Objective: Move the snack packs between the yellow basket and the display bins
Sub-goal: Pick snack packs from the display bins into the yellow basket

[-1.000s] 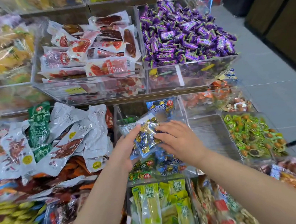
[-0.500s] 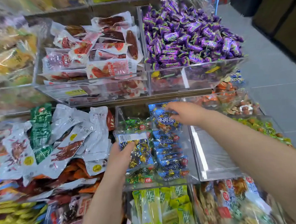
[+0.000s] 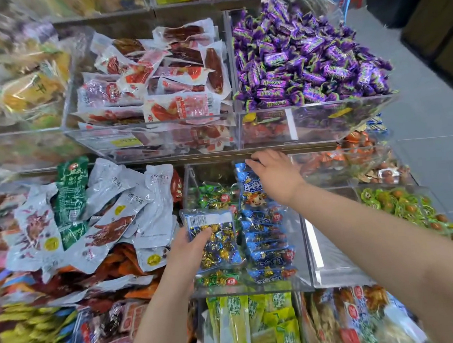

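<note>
Bare left grip (image 3: 187,250), bare right grip (image 3: 273,173), bare forearms (image 3: 369,229)

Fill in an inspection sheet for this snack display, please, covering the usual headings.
Surface: clear acrylic display bin holding green and blue packs, among tiered bins.
Job's things: clear barcode-labelled pack of gold-and-blue foil sweets, held over that bin's front; upright blue cartoon-cow pack at the bin's back; yellow basket not in view.
Clutter: purple-wrapped candies, red sausage packs, silver pouches in neighbouring bins.
Grippers: left hand grips the sweets pack; right hand curls its fingers over the cow pack's top.
Cables: nothing seen.
Surroundings: grey tiled floor at right.
</note>
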### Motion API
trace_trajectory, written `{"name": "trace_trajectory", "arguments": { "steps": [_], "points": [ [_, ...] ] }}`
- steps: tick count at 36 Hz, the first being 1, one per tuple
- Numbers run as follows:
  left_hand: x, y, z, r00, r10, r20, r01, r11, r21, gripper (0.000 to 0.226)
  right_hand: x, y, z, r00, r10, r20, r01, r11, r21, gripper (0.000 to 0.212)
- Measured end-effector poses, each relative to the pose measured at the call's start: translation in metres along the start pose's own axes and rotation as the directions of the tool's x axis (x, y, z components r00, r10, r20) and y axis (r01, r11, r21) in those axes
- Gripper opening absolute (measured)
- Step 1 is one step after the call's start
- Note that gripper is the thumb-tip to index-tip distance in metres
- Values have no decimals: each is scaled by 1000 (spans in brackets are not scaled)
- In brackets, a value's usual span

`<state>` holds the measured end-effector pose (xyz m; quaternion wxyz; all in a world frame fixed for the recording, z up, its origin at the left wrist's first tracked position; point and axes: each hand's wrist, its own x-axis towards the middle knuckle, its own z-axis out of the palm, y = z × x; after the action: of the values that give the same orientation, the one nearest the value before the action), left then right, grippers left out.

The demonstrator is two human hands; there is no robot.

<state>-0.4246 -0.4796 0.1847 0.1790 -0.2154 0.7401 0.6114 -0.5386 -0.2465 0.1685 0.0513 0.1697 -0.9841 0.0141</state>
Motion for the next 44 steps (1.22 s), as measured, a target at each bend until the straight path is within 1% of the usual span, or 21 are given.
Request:
{"name": "trace_trajectory", "arguments": {
  "steps": [2,3,6,8,11,15,17,20,22,24,26,28,30,31,33,35,36,38,40,42,44],
  "points": [
    [0,-1,1,1000,7,24,-7,1000,-5,18,-8,-8,9,998,-29,-61,31,999,33,57],
    [0,-1,0,1000,10,28,-10,1000,-3,21,-11,-12,14,996,-74,-42,75,997,26,60],
    [0,-1,-1,1000,-9,21,9,1000,-7,27,-17,-15,27,972,-179,149,191,979,-69,76],
    [1,0,-2,1000,-29,10,29,1000,-11,28,-16,-11,30,963,-164,216,196,971,-137,84],
    [3,2,-6,999,-41,8,41,999,-34,16,-9,-9,28,965,-148,215,189,964,-188,91],
    [8,1,-7,987,-154,47,160,974,-159,46,-6,-9,24,960,-153,233,203,957,-209,89],
    [11,2,-8,985,-163,58,172,958,-231,36,-9,-9,19,960,-152,233,198,962,-187,86],
    [12,8,-7,978,-182,100,206,909,-361,14,-25,-17,5,977,-163,134,161,987,24,80],
    [13,12,-5,976,-165,140,211,873,-439,14,-45,-24,-7,984,-174,36,159,953,259,77],
    [15,16,0,978,-154,139,200,874,-444,17,-68,-30,-17,969,-241,-47,240,892,383,76],
    [17,20,10,979,-149,136,196,861,-469,32,-85,-37,-24,939,-333,-89,341,858,384,77],
    [19,23,23,977,-154,145,207,846,-492,53,-91,-42,-28,910,-381,-162,413,859,302,73],
    [19,26,36,970,-174,170,236,838,-491,70,-91,-44,-31,887,-387,-253,439,876,199,56],
    [18,27,42,962,-187,200,262,841,-474,70,-90,-42,-30,877,-379,-294,441,879,180,44],
    [14,32,50,925,-225,306,334,865,-373,51,-88,-36,-31,902,-330,-279,395,892,220,30],
    [13,35,51,886,-286,364,375,905,-200,45,-82,-24,-35,968,-217,-123,243,933,266,24],
    [16,34,51,891,-301,339,360,925,-124,46,-76,-16,-36,988,-154,-21,154,954,256,23],
    [24,31,50,943,-256,213,262,965,2,42,-62,0,-36,990,-99,103,72,969,238,24],
    [32,29,48,978,-152,141,138,985,103,36,-46,8,-37,991,-67,114,36,967,250,25],
    [40,27,48,988,-74,138,47,982,184,49,-29,10,-34,992,-28,125,-1,975,224,28],
    [48,28,52,989,20,147,-61,958,279,73,-16,10,-29,986,2,167,-31,984,173,30]
  ]
}}
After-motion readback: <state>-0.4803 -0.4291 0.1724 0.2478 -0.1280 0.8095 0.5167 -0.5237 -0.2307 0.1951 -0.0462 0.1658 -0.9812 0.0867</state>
